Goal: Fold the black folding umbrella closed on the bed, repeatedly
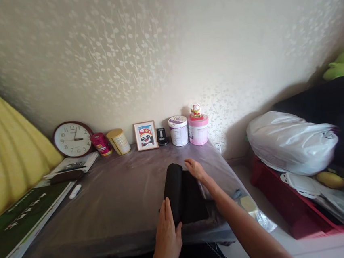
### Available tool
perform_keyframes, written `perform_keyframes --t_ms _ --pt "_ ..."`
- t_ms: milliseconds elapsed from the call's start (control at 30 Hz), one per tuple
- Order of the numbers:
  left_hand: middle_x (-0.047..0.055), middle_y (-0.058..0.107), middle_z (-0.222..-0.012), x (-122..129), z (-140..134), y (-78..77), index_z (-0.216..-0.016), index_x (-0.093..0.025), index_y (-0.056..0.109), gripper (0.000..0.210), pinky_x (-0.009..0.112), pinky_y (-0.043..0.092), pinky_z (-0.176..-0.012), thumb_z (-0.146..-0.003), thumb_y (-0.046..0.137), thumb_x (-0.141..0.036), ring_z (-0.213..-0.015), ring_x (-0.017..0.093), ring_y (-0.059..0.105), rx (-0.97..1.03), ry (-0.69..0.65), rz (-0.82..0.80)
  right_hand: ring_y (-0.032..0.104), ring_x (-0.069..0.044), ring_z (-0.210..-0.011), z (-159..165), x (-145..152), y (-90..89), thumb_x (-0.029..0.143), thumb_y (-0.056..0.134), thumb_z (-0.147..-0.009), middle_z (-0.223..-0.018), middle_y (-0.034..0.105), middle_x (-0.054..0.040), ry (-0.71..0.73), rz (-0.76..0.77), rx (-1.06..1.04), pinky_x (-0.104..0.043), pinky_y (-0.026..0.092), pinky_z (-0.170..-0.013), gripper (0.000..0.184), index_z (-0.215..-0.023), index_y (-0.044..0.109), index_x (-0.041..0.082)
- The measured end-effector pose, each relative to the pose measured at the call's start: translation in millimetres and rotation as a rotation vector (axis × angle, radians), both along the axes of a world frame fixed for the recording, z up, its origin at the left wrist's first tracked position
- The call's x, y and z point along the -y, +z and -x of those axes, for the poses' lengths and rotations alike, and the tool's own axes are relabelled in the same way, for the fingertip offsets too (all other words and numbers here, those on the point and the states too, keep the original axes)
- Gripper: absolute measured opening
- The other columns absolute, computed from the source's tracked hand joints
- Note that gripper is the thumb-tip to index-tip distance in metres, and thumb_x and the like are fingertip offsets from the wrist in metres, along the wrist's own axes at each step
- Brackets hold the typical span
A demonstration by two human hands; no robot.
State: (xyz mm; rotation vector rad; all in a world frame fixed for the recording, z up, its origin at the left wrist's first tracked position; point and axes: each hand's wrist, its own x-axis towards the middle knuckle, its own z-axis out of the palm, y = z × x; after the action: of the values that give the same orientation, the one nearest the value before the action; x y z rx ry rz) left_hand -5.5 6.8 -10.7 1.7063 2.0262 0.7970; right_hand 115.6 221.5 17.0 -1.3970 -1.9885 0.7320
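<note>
A black cloth [194, 200] lies near the front of the table. Its left side is wound into a thick roll [175, 191], while its right side is flat. My left hand [169, 232] cups the near end of the roll, fingers along its left side and thumb round the near edge. Close to the far right corner of the cloth is my right hand [195, 169], fingers loosely bent and pointing left. A small gap shows between it and the roll. Whether its underside touches the flat cloth is hard to see.
A grey-brown cover [121, 203] spans the table. Along the wall stand a clock [73, 139], tins [118, 141], a panda picture frame [146, 135] and tubs [178, 131]. A green book [25, 220] lies left. Beyond the right edge is a red bin [284, 199].
</note>
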Motion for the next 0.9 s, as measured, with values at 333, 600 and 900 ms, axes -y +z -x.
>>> perform_keyframes --t_ms 333,600,900 --pt "0.018 0.022 -0.144 0 0 1.1 -0.137 -0.010 0.007 0.062 0.040 0.030 -0.107 -0.082 0.032 -0.017 -0.134 0.024 0.026 -0.022 -0.011 -0.020 0.065 -0.013 -0.071 -56 30 -11.0 0.031 0.042 -0.085 -0.083 0.066 -0.0047 -0.047 0.331 -0.305 -0.023 0.052 -0.058 0.025 -0.091 0.060 0.015" --pt "0.013 0.020 -0.145 3 2 -0.2 -0.138 -0.021 0.000 0.064 0.043 0.034 -0.105 -0.084 0.033 -0.020 -0.133 0.024 0.026 0.007 -0.032 -0.048 0.054 -0.009 -0.054 -39 61 1.1 0.033 0.049 -0.082 -0.064 0.056 0.0039 0.032 0.363 -0.324 -0.017 0.046 -0.041 0.025 -0.099 0.058 0.017" --pt "0.016 0.021 -0.144 1 3 -3.4 -0.138 -0.014 0.004 0.063 0.039 0.032 -0.106 -0.083 0.034 -0.020 -0.133 0.024 0.027 -0.028 -0.032 -0.044 0.052 -0.008 -0.048 -17 76 11.8 0.028 0.055 -0.078 -0.066 0.051 0.0057 0.106 0.387 -0.312 -0.018 0.045 -0.035 0.038 -0.113 0.046 0.016"
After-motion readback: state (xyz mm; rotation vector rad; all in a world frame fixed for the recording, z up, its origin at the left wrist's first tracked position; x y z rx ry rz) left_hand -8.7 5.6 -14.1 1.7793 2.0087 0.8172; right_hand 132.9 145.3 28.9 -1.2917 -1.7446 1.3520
